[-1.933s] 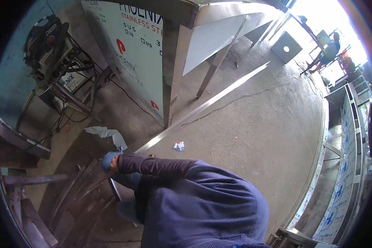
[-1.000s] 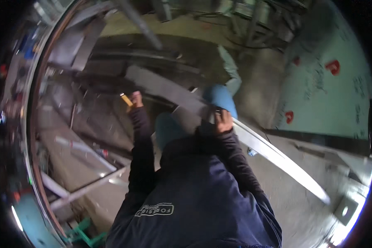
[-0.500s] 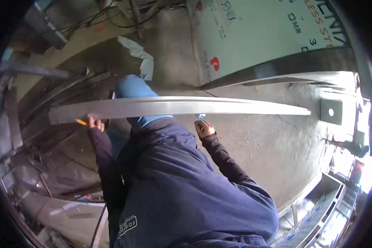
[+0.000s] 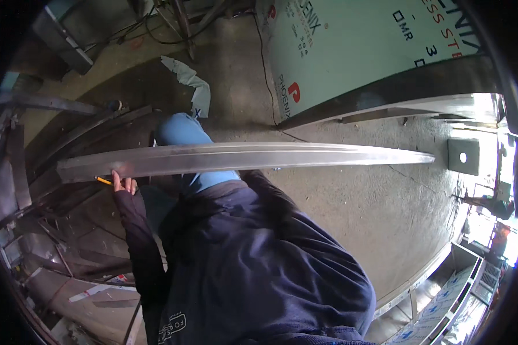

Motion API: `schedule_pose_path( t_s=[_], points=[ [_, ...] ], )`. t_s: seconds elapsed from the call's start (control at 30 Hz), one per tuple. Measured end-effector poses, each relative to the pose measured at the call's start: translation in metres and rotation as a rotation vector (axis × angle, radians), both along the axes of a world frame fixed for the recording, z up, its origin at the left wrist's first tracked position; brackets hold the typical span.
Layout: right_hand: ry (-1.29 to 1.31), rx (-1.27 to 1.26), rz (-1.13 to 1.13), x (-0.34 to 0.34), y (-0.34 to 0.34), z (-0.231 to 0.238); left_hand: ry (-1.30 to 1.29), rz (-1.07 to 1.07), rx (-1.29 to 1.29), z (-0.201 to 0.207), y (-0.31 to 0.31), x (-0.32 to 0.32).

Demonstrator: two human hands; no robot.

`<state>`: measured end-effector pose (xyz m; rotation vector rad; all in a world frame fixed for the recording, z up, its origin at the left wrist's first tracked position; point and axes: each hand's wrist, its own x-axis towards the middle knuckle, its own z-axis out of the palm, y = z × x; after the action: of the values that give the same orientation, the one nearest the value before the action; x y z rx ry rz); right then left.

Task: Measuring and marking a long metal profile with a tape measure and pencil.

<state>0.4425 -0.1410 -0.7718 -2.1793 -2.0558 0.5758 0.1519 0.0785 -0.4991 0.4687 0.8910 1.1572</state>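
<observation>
A long grey metal channel (image 4: 247, 155) lies crosswise in front of me, over my blue-trousered legs. Close to its left end, my left hand (image 4: 124, 184) is closed with a yellow pencil (image 4: 103, 180) sticking out to the left. One finger of that hand reaches up onto the channel's near edge. My right forearm (image 4: 265, 187) runs forward beneath the channel, and the right hand is hidden behind it.
A large sheet-metal panel (image 4: 351, 52) with pale green film stands at the far right. Torn film (image 4: 190, 83) lies on the floor ahead. Metal lengths (image 4: 92, 126) are piled at left, and a grey plate with a round hole (image 4: 463, 156) is at right.
My right hand, visible below the channel before, has gone forward out of sight under it. The channel's left end and my left hand have shifted slightly nearer and left.
</observation>
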Motion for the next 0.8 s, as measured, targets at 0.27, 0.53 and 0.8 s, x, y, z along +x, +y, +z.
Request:
schedule_pose_path(
  t_s=[0.27,0.53,0.8],
  points=[
    [0.151,-0.125,-0.004,-0.018,0.059,0.004,-0.089,-0.089,0.178,0.039,0.005,-0.006],
    [0.679,-0.086,-0.758,0.055,-0.021,0.040,0.113,-0.056,0.106,0.091,0.029,0.027],
    [1.571,0.255,-1.432,0.101,-0.183,0.233,0.421,0.184,-0.226,0.277,-0.086,0.112]
  ],
)
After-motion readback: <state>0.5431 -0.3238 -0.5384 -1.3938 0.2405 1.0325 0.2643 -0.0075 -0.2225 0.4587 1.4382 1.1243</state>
